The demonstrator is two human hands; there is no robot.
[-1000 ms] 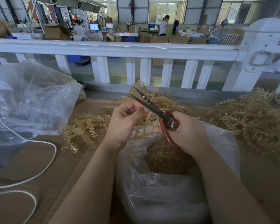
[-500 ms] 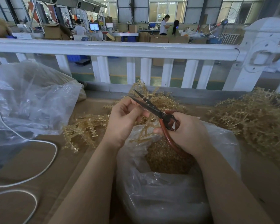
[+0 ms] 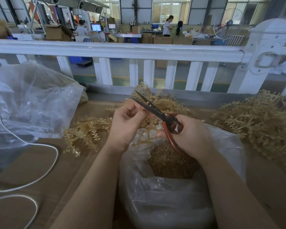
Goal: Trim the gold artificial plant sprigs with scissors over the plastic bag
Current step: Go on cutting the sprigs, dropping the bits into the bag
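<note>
My left hand [image 3: 127, 124] pinches a gold sprig [image 3: 149, 131] whose stem hangs down over the open clear plastic bag [image 3: 224, 146]. My right hand [image 3: 190, 136] grips the red-handled scissors [image 3: 157, 111], their dark blades slightly apart and pointing up-left beside my left fingertips. Gold trimmings [image 3: 168, 161] fill the bag. Loose gold sprigs lie in piles at the left [image 3: 87, 131], behind my hands [image 3: 165, 101] and at the right [image 3: 261, 124].
A big crumpled plastic bag [image 3: 31, 103] sits at the left of the brown cardboard table [image 3: 28, 164], with a white cord [image 3: 45, 146] looping in front. A white railing [image 3: 122, 50] runs along the back edge. People work at benches far behind.
The scissors and both hands have shifted slightly; the blades sit a little closer to my left fingertips. The sprig stays in my left hand.
</note>
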